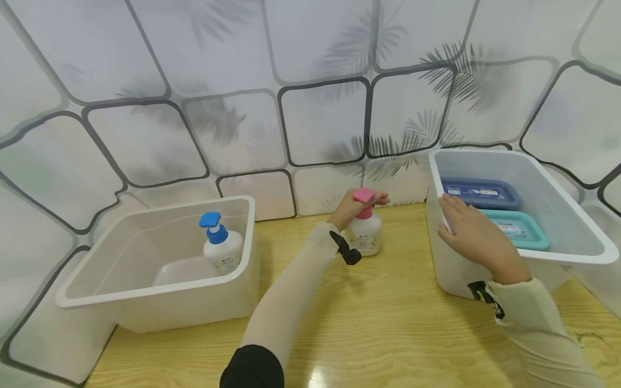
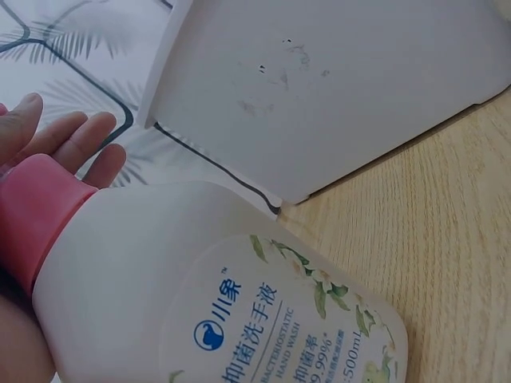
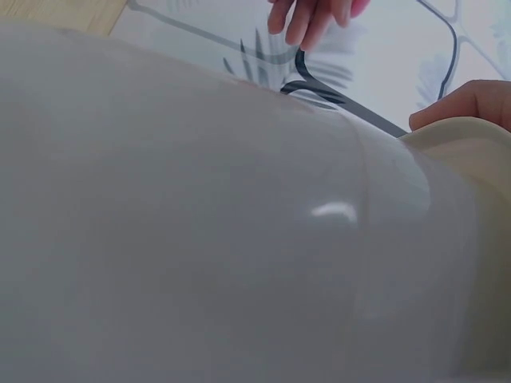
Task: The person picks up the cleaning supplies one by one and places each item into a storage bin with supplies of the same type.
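Note:
On the table stands a white hand-wash bottle (image 1: 367, 235) with a pink pump head (image 1: 364, 194); its printed label shows in the left wrist view. My left hand (image 1: 346, 209) is at the bottle's pink neck (image 2: 44, 211), with loosely extended fingers (image 2: 76, 144) reaching past it. Whether the palm touches the neck, I cannot tell. Over at the right, my right hand (image 1: 477, 237) rests on the near-left part of a white tub's rim (image 1: 577, 259), its fingers fairly straight and the thumb apart from them. The tub's pale wall (image 3: 239, 199) fills most of the right wrist view.
Inside the right tub lie a dark blue wipes pack (image 1: 480, 193) and a teal wipes pack (image 1: 519, 229). A second white tub (image 1: 160, 304) on the left holds a white bottle (image 1: 225, 250) with a blue pump (image 1: 211, 220). Patterned wall covering (image 1: 322, 124) rises behind the wooden table (image 1: 368, 318).

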`<state>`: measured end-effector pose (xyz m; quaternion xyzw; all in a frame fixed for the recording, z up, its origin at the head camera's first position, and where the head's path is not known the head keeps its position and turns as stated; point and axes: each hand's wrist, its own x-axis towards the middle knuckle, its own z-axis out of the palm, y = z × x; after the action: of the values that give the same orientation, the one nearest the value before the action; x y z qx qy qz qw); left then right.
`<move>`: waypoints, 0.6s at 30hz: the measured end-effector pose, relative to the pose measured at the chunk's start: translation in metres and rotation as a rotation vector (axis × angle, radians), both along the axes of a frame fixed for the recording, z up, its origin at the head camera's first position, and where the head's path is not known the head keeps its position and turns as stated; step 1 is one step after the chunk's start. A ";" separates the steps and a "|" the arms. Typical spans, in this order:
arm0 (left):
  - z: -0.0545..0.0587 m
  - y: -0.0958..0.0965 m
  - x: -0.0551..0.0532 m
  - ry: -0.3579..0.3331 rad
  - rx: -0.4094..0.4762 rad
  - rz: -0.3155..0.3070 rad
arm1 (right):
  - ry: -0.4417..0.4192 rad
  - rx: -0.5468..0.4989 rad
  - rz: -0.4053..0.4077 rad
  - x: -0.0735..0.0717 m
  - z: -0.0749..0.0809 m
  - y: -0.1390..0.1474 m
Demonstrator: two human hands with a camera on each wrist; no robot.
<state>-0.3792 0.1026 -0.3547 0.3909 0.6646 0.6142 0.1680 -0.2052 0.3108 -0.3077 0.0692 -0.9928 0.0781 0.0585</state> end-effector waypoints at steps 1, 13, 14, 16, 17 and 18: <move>-0.002 0.000 -0.001 0.000 0.004 0.003 | 0.002 0.000 0.001 0.000 0.000 0.000; -0.015 0.000 -0.007 0.008 0.035 0.050 | 0.011 0.007 0.003 0.000 -0.001 0.000; -0.015 0.000 -0.006 0.007 0.038 0.047 | 0.012 0.007 0.003 0.000 -0.001 0.000; -0.014 -0.002 -0.006 0.003 0.042 0.042 | 0.015 0.008 0.002 -0.001 -0.001 0.000; -0.013 -0.003 -0.005 0.002 0.040 0.041 | 0.014 0.007 0.002 -0.001 -0.001 0.000; -0.012 -0.003 -0.005 -0.002 0.040 0.043 | 0.013 0.008 0.002 -0.001 -0.001 0.000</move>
<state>-0.3839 0.0993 -0.3663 0.3791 0.6603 0.6313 0.1476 -0.2059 0.3103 -0.3090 0.0708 -0.9927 0.0737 0.0646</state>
